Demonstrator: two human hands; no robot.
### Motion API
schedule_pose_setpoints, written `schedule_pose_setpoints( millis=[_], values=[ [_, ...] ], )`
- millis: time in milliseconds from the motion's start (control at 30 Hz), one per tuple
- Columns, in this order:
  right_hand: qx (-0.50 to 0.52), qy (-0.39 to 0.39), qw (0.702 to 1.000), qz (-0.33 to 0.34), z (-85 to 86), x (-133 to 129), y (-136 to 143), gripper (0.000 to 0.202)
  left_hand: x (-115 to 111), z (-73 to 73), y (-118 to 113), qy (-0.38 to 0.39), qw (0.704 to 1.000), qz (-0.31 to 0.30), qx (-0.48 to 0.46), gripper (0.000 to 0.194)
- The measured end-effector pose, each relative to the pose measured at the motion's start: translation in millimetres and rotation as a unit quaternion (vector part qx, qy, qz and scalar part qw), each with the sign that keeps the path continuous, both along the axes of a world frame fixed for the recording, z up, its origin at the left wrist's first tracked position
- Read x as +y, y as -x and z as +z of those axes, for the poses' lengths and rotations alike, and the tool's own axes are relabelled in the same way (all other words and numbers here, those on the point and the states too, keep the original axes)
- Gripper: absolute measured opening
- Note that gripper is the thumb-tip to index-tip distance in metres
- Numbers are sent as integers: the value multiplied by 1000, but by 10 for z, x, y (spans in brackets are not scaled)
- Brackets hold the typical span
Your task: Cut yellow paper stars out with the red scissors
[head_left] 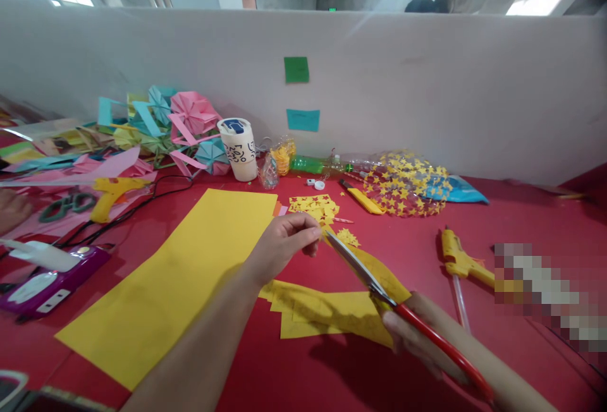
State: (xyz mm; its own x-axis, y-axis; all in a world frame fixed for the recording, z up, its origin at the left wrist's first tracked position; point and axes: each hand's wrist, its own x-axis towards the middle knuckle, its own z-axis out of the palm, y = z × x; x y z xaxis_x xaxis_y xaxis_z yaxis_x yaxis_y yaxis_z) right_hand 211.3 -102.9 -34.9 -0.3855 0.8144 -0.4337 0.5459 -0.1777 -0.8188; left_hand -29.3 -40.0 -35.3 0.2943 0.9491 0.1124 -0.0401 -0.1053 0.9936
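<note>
My left hand is closed, its thumb and forefinger pinching the end of a yellow paper strip. Red-handled scissors are in my right hand, with their blade tips beside my left fingertips, at the paper. That strip runs back along the blades toward my right hand. Below my hands lie overlapping yellow paper strips. Just beyond the scissor tips is a small pile of yellow stars, and behind it sit star-punched yellow scraps.
A large yellow sheet covers the left centre. Behind stand a white cup, a green bottle and a star-covered clear dome. Yellow glue guns lie left and right. Another person's hand shows at the left edge.
</note>
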Motion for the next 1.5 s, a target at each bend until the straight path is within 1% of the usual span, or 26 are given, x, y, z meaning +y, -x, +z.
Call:
schedule_pose_setpoints(
  millis=[67, 167, 400, 667, 833, 933, 1100, 1200, 1367, 1500],
  values=[
    [-20, 0, 1000, 16, 16, 12, -1, 48, -1, 2, -1, -6, 1000, 4, 7, 14],
    [-27, -10, 999, 21, 9, 44, -9, 46, 1, 15, 6, -10, 1000, 5, 18, 15],
    [-18, -2, 999, 34, -106, 67, -39, 42, 4, 30, 21, -9, 1000, 4, 28, 15],
    [12, -1, 998, 54, -116, 75, -41, 42, 9, 33, 23, -4, 1000, 1, 27, 14],
    [8, -31, 997, 67, -123, 94, -54, 42, 4, 19, 28, -8, 1000, 2, 22, 15],
    [21, -42, 996, 78, -104, 87, -49, 44, 0, 18, 30, -13, 1000, 0, 21, 15],
    [51, -20, 996, 66, -13, 45, 0, 51, 0, 16, 30, -14, 1000, 0, 21, 16],
    [61, -25, 996, 64, 30, 26, 22, 55, 2, -8, 14, -13, 1000, 2, 14, 15],
    [28, -27, 998, 45, 39, 33, 5, 57, 3, -56, -33, -11, 1000, 4, -10, 14],
    [8, -16, 999, 38, 17, 49, -9, 56, 2, -67, -38, -13, 1000, -2, -12, 15]
  ],
)
